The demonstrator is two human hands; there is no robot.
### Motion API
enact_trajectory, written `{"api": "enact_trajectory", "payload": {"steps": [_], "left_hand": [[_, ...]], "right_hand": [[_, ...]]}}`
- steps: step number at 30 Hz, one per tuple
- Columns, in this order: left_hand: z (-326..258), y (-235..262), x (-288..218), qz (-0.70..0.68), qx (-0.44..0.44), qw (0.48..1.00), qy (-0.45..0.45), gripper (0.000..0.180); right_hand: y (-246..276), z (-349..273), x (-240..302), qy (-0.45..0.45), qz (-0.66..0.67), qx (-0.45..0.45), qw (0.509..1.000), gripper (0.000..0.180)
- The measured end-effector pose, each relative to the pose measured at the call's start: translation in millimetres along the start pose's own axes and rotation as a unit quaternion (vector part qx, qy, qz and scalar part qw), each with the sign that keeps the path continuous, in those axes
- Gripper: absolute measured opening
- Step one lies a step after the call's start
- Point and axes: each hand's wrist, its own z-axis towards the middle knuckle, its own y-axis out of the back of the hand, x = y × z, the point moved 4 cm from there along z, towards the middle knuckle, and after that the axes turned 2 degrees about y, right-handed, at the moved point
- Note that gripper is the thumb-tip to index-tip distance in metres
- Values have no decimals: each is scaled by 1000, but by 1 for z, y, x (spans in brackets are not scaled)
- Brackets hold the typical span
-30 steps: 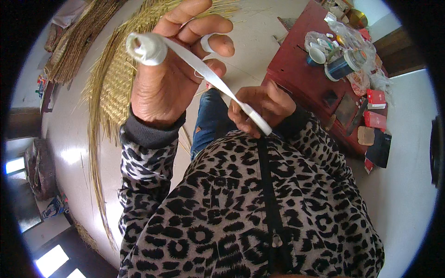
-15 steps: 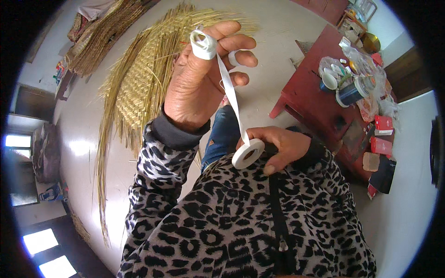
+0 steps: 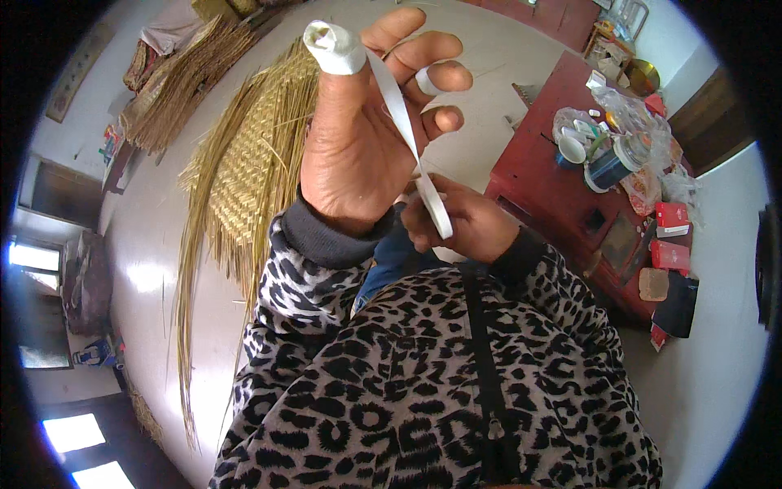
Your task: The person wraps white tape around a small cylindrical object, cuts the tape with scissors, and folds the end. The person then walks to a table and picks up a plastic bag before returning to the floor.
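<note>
Left hand (image 3: pixel 358 155) spread wide, tape (image 3: pixel 394 102) ran from its thumb (image 3: pixel 338 98) down to roll (image 3: pixel 434 209) gripped by right hand (image 3: pixel 474 226).

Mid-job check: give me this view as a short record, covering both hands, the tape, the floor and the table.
Left hand: left hand raised, fingers loosely bent, thumb wrapped in white tape
Right hand: right hand holding a tape roll, seen nearly edge-on
Tape strip: stretched between thumb and roll
Floor: woven mat with long loose strands
Table: red table bearing a white cup and plastic bags
</note>
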Motion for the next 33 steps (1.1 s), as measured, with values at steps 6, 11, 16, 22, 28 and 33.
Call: {"api": "enact_trajectory", "payload": {"steps": [6, 11, 16, 22, 28, 33], "left_hand": [[5, -8, -7, 79, -88, 993, -23, 54], [4, -13, -3, -138, -126, 982, 1, 51], [17, -9, -3, 52, -106, 992, -32, 52], [15, -10, -5, 71, -145, 985, -57, 48], [19, -18, -10, 37, -135, 988, -64, 44], [18, -21, -10, 49, -180, 979, -84, 40]], "right_hand": [[-7, -9, 30, 182, 18, -65, 981, 48], [-19, -26, 36, 270, -259, -123, 919, 61], [-24, -25, 34, 291, -263, -163, 905, 77], [-30, -37, 37, 386, -425, -225, 788, 90], [-42, -22, 27, 431, -538, -269, 673, 91], [-46, -10, 25, 430, -560, -298, 642, 85]]}}
